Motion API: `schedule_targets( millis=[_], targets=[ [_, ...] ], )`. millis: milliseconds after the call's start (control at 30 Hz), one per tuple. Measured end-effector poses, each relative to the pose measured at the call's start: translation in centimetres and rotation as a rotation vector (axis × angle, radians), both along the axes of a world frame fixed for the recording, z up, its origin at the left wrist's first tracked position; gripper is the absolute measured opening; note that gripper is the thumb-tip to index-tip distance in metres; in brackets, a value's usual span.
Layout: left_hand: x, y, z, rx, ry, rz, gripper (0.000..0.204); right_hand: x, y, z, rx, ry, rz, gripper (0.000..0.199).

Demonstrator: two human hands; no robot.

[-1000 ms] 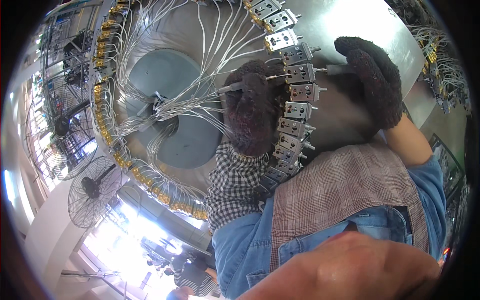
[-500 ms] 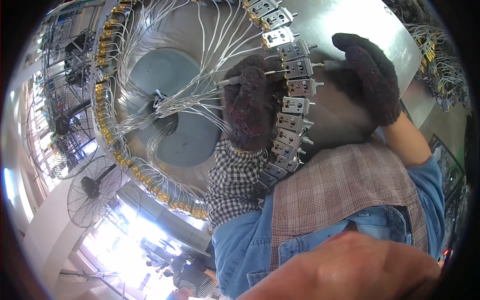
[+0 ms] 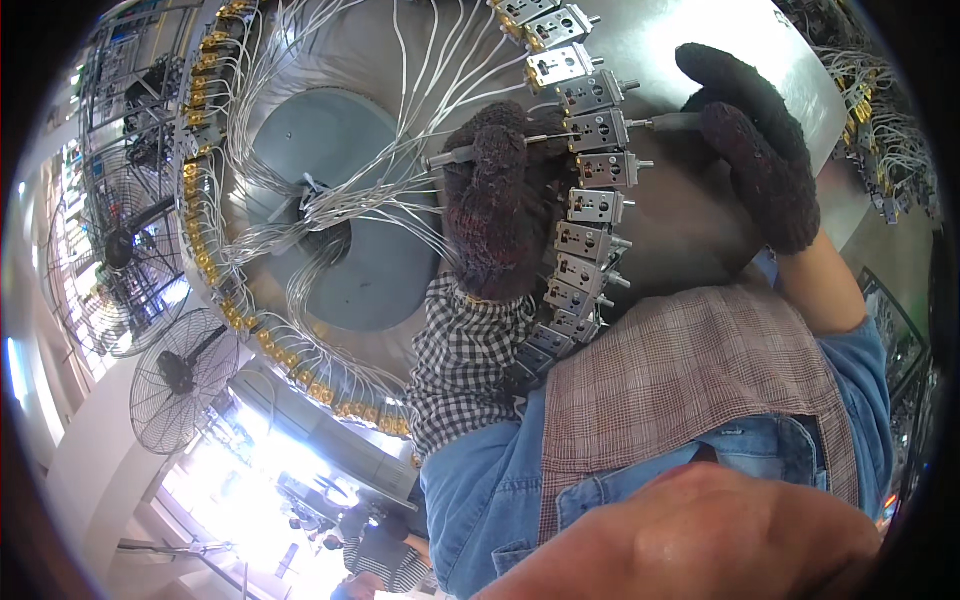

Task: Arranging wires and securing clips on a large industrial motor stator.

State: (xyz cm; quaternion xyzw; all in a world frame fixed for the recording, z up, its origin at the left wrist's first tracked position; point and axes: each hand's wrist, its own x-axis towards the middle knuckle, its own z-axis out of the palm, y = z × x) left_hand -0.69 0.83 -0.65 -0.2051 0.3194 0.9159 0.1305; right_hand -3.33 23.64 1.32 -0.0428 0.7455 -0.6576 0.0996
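Note:
My left hand (image 3: pixel 488 225), in a dark knitted glove, is closed around a slim screwdriver-like tool (image 3: pixel 452 158). Its thin metal shaft reaches right to a small silver metal block (image 3: pixel 600 131) in a curved row. Opposite it, my right hand (image 3: pixel 768 160), gloved alike, pinches a grey cylindrical-handled tool (image 3: pixel 676 122) between thumb and fingers. That tool's narrow metal end points left at the stud on the same block's outer side; whether they touch I cannot tell. White wires (image 3: pixel 385 205) run past my left hand, and the glove hides some of them.
The blocks line the rim of a round metal plate (image 3: pixel 395 40) with a grey disc (image 3: pixel 370 285) in it. Brass-coloured fittings (image 3: pixel 205 250) follow its left edge. Fans (image 3: pixel 180 375) stand at left; more wired parts (image 3: pixel 885 150) hang at far right. Another person (image 3: pixel 385 555) is behind.
My right hand has moved slightly right and upward with its tool, and more narrow metal shows between the grey handle and the block. My left hand has shifted only a little.

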Motion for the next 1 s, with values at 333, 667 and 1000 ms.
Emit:
schedule_targets(
  millis=[333, 667, 1000],
  targets=[
    [0.0, -0.3, -0.4, 0.007, -0.021, -0.026, 0.024, 0.0, -0.2, -0.6, 0.008, 0.127, 0.020, 0.039],
    [0.4, 0.8, 0.0, -0.123, 0.110, 0.072, 0.024, -1.2, 0.6, -2.3, 0.531, 0.683, 0.086, 0.033],
    [0.2, 0.4, -0.3, -0.001, 0.052, 0.042, 0.022, 0.0, -0.8, -0.5, -0.058, -0.178, -0.102, 0.033]
  ],
)
